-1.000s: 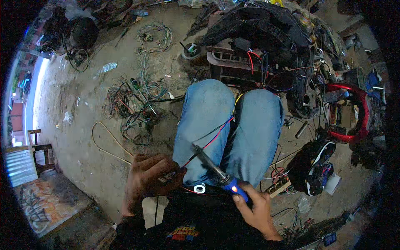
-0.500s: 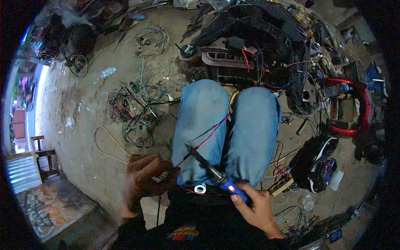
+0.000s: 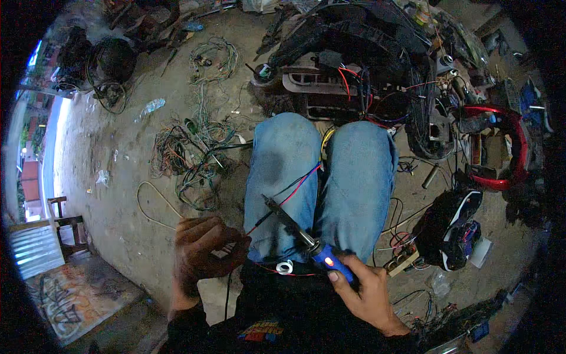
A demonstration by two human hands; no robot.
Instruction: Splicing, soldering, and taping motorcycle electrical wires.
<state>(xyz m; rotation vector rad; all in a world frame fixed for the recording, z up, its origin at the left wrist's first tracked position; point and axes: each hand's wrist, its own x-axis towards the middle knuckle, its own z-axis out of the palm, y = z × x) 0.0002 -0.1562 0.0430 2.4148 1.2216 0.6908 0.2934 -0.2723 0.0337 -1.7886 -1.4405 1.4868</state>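
My right hand (image 3: 367,292) is closed around the blue handle of a soldering iron (image 3: 332,261), whose small light glows orange. The iron's dark tip points up and left over my left thigh, close to a thin red wire (image 3: 293,193). That wire comes from between my knees, beside a dark wire, down to my left hand (image 3: 206,248). The fingers of my left hand are pinched on its end, where a dark section shows. On my lap lies a small white roll (image 3: 285,268), with a thin red strand beside it.
Tangled wires (image 3: 197,141) and a pale looped cable (image 3: 154,203) lie on the floor at left. Ahead stands a dark vehicle body part (image 3: 354,35). To the right are a red curved panel (image 3: 522,147), a black shoe-like item (image 3: 451,230) and a power strip (image 3: 402,262).
The iron's tip has shifted slightly up and left along the red wire. My left hand keeps its pinch and has barely moved. The view has shifted a little.
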